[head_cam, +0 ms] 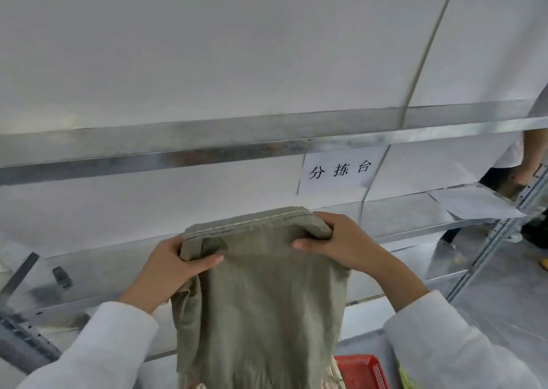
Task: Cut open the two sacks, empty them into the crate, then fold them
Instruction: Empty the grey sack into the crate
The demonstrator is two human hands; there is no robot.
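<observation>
Metal shelves (207, 148) and a paper sign (341, 169) stand on the white wall behind the sack (261, 294). The left hand (175, 267) and right hand (344, 246) clutch its top corners. The red crate (360, 371) beneath it is cut off.

The sack (261, 285) is held up; its upper left corner is gripped by the left hand (175, 265), its upper right corner by the right hand (341, 240); the crate (361, 371) is seen below the sack, at its lower right; a paper label (341, 169) is fixed behind the sack, up and right; a metal rail (207, 142) is run behind and above it; another person (522, 166) is seen far to its right.
</observation>
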